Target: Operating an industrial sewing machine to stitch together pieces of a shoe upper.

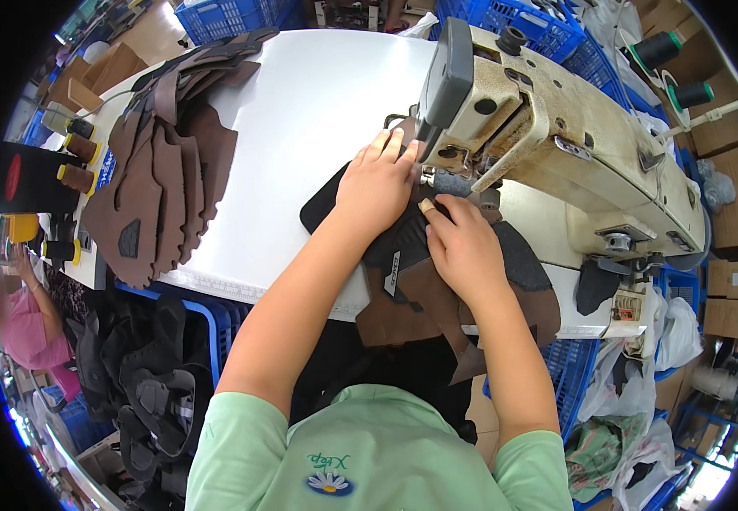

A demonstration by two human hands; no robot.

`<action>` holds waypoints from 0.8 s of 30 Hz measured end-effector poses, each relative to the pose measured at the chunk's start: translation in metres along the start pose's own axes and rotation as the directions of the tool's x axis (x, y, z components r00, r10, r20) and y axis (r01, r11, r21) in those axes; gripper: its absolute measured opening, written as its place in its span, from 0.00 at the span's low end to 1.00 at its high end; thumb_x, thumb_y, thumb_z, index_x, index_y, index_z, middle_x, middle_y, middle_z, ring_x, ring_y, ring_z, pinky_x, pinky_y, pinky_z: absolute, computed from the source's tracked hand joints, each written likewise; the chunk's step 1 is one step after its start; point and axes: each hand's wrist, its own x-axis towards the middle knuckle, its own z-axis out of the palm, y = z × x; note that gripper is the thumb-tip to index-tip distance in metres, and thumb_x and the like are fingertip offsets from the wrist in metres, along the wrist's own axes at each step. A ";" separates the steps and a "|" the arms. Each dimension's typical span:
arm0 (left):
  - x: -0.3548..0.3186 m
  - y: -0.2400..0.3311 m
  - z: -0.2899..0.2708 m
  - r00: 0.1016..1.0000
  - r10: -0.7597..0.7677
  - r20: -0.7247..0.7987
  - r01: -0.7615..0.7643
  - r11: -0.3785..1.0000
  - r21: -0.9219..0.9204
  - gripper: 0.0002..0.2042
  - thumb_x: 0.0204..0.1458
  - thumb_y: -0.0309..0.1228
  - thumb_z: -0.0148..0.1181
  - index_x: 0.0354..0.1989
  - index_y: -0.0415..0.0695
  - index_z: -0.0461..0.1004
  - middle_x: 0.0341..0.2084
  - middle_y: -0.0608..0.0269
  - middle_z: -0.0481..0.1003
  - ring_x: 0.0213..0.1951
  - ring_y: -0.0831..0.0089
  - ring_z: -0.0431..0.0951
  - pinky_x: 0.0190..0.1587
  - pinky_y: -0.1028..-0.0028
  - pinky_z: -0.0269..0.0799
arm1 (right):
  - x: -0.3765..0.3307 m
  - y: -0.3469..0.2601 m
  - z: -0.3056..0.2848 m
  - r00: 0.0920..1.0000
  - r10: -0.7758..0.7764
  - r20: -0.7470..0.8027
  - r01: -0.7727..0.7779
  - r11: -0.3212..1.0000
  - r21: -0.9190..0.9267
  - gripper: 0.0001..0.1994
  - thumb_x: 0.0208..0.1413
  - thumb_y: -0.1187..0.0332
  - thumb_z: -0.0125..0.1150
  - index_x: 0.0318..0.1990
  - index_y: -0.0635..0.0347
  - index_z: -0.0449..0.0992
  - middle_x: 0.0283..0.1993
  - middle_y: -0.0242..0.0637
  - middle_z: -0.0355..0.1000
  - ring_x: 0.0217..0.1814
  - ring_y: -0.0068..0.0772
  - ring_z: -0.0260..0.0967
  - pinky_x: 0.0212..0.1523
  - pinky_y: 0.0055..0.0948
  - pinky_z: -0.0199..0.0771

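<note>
Left hand [376,189], right hand [464,247] spread flat on brown piece [396,319] by machine [556,145]. Patch [393,277] on; sewing seems unfinished.

The right hand [464,243] hides part of the brown piece [396,317].

One wide view looks down from the person's head, close above the bare left hand [375,189] and bare right hand [468,249], facing the flat white table [305,111].

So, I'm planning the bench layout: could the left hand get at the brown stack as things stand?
Probably yes: mostly bare white tabletop lies between the left hand and the brown stack, with nothing tall intervening.
</note>
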 end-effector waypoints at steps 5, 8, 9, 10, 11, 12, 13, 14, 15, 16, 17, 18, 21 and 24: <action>0.007 -0.001 0.003 0.998 -0.009 -0.060 0.005 0.998 -0.067 0.13 0.56 0.34 0.55 0.43 0.39 0.77 0.51 0.54 0.71 0.63 0.54 0.64 0.62 0.60 0.62 | 0.004 0.005 0.003 1.000 -0.001 0.009 0.001 1.000 -0.030 0.15 0.51 0.69 0.60 0.48 0.59 0.77 0.50 0.42 0.71 0.39 0.43 0.73 0.41 0.37 0.73; 0.013 -0.003 -0.001 0.996 -0.014 0.092 0.014 1.000 -0.003 0.21 0.57 0.37 0.52 0.59 0.45 0.69 0.61 0.50 0.67 0.65 0.57 0.63 0.66 0.60 0.58 | 0.006 0.004 0.004 1.000 0.011 0.024 -0.009 0.997 -0.071 0.14 0.52 0.69 0.59 0.48 0.58 0.77 0.51 0.41 0.71 0.46 0.43 0.71 0.46 0.38 0.71; 0.015 -0.004 -0.003 0.996 -0.015 0.092 0.015 1.000 -0.004 0.21 0.57 0.37 0.52 0.59 0.45 0.69 0.61 0.50 0.67 0.65 0.57 0.63 0.66 0.60 0.58 | 0.006 0.003 0.004 0.999 0.020 0.028 -0.017 0.995 -0.098 0.14 0.53 0.70 0.59 0.47 0.58 0.78 0.51 0.41 0.72 0.53 0.44 0.70 0.52 0.39 0.70; 0.017 -0.004 -0.004 0.992 -0.033 0.118 0.035 0.999 -0.019 0.22 0.57 0.37 0.51 0.60 0.45 0.69 0.61 0.50 0.66 0.65 0.57 0.62 0.66 0.60 0.57 | 0.007 0.004 0.004 0.999 0.019 0.028 -0.016 0.995 -0.100 0.14 0.53 0.70 0.59 0.47 0.58 0.78 0.51 0.41 0.72 0.53 0.44 0.70 0.52 0.39 0.70; 0.018 -0.004 -0.006 0.988 -0.050 0.145 0.056 0.998 -0.034 0.22 0.57 0.37 0.51 0.60 0.46 0.69 0.62 0.50 0.66 0.66 0.57 0.61 0.66 0.60 0.57 | 0.007 0.006 0.005 0.999 -0.036 -0.008 0.035 0.990 -0.139 0.15 0.52 0.69 0.59 0.48 0.58 0.78 0.51 0.42 0.73 0.48 0.42 0.72 0.51 0.38 0.68; 0.018 -0.003 -0.007 0.988 -0.051 0.143 0.056 0.998 -0.035 0.22 0.57 0.37 0.51 0.60 0.46 0.69 0.62 0.50 0.66 0.66 0.57 0.61 0.66 0.60 0.57 | 0.008 0.007 0.006 0.995 -0.093 -0.042 0.084 0.980 -0.179 0.16 0.51 0.68 0.59 0.48 0.58 0.77 0.50 0.44 0.74 0.43 0.39 0.74 0.50 0.37 0.67; 0.018 -0.002 -0.008 0.986 -0.054 0.156 0.058 0.998 -0.026 0.22 0.57 0.37 0.51 0.61 0.46 0.68 0.62 0.50 0.65 0.66 0.57 0.61 0.66 0.60 0.56 | 0.008 0.007 0.006 0.995 -0.093 -0.041 0.084 0.980 -0.179 0.16 0.51 0.68 0.59 0.48 0.58 0.77 0.50 0.44 0.74 0.43 0.39 0.74 0.50 0.37 0.67; 0.018 -0.001 -0.010 0.984 -0.057 0.169 0.060 0.998 -0.016 0.22 0.57 0.37 0.51 0.61 0.46 0.68 0.62 0.50 0.65 0.66 0.57 0.60 0.67 0.60 0.56 | 0.008 0.006 0.007 0.996 -0.084 -0.030 0.077 0.978 -0.196 0.16 0.50 0.68 0.59 0.48 0.59 0.77 0.51 0.45 0.74 0.45 0.39 0.74 0.52 0.37 0.66; 0.018 0.000 -0.011 0.984 -0.057 0.171 0.061 0.998 -0.016 0.22 0.57 0.37 0.51 0.61 0.46 0.68 0.62 0.50 0.65 0.66 0.57 0.60 0.67 0.60 0.56 | 0.007 0.006 0.008 0.997 -0.074 -0.018 0.068 0.975 -0.212 0.16 0.50 0.68 0.59 0.48 0.59 0.77 0.51 0.46 0.75 0.47 0.39 0.74 0.54 0.38 0.64; 0.020 0.001 -0.013 0.981 -0.069 0.180 0.073 0.997 -0.016 0.23 0.57 0.37 0.51 0.61 0.46 0.68 0.63 0.50 0.64 0.67 0.57 0.60 0.67 0.60 0.56 | 0.007 0.006 0.010 0.997 -0.074 -0.017 0.069 0.975 -0.211 0.16 0.50 0.68 0.59 0.48 0.59 0.77 0.51 0.46 0.75 0.47 0.39 0.74 0.54 0.38 0.64; 0.020 0.001 -0.014 0.978 -0.081 0.191 0.085 0.996 -0.017 0.23 0.57 0.37 0.51 0.61 0.46 0.68 0.63 0.50 0.64 0.67 0.57 0.60 0.67 0.60 0.56 | 0.007 0.005 0.013 0.997 -0.074 -0.023 0.067 0.973 -0.219 0.17 0.50 0.68 0.59 0.48 0.61 0.77 0.51 0.47 0.74 0.49 0.39 0.73 0.54 0.38 0.65; 0.021 0.002 -0.015 0.978 -0.081 0.193 0.086 0.996 -0.016 0.23 0.57 0.37 0.51 0.61 0.46 0.68 0.63 0.50 0.64 0.67 0.57 0.60 0.67 0.60 0.56 | 0.006 0.005 0.015 0.997 -0.072 -0.028 0.064 0.972 -0.228 0.17 0.50 0.67 0.59 0.48 0.63 0.76 0.51 0.47 0.74 0.51 0.39 0.73 0.54 0.38 0.65; 0.021 0.002 -0.017 0.975 -0.075 0.208 0.082 0.996 -0.023 0.23 0.57 0.37 0.51 0.62 0.46 0.67 0.63 0.50 0.64 0.67 0.57 0.60 0.67 0.61 0.56 | 0.007 0.001 0.013 0.998 -0.066 -0.007 0.061 0.959 -0.276 0.18 0.50 0.68 0.59 0.49 0.66 0.75 0.51 0.48 0.75 0.54 0.41 0.71 0.53 0.37 0.65; 0.021 -0.001 -0.013 0.979 -0.069 0.194 0.076 0.997 -0.030 0.23 0.57 0.37 0.52 0.61 0.45 0.68 0.63 0.50 0.64 0.66 0.57 0.60 0.66 0.61 0.56 | 0.006 0.001 0.015 0.998 -0.047 -0.031 0.039 0.974 -0.225 0.18 0.52 0.68 0.58 0.50 0.67 0.74 0.52 0.48 0.74 0.55 0.42 0.71 0.53 0.36 0.66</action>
